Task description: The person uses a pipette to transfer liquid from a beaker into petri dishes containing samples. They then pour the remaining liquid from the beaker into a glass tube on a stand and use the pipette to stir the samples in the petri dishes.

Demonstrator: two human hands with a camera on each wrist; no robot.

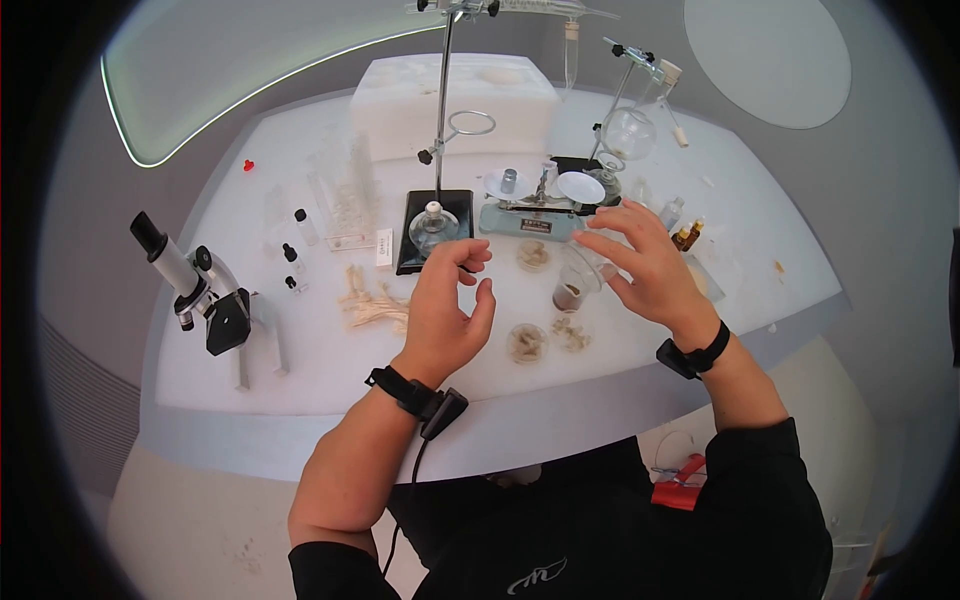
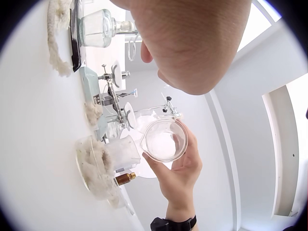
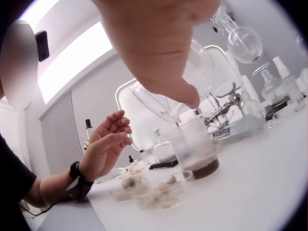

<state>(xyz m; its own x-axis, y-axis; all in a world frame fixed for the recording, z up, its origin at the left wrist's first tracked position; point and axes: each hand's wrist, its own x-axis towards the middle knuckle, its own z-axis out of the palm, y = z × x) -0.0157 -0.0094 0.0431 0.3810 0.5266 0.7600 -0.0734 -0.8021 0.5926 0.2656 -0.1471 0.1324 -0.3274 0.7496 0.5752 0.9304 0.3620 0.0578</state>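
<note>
My right hand [image 1: 640,262] grips a clear glass beaker [image 2: 164,139], tilted with its spout over a plastic cup [image 3: 195,149] that holds a dark brown substance at its bottom. Whether anything flows between them, I cannot tell. My left hand [image 1: 447,312] hangs above the table left of the cup, holding nothing, with its fingers loosely bent. Just in front of the cup are a round dish of pale fluffy material [image 1: 526,343] and a smaller clump [image 1: 571,334]. Another such dish [image 1: 533,255] sits behind, near the balance.
A blue balance [image 1: 533,219] and an iron stand with a glass burner [image 1: 434,230] stand behind the hands. At the left are a microscope [image 1: 200,285], small bottles [image 1: 305,226] and pale fibrous strands [image 1: 375,303]. Brown bottles [image 1: 689,235] and a round flask [image 1: 630,133] are at the right.
</note>
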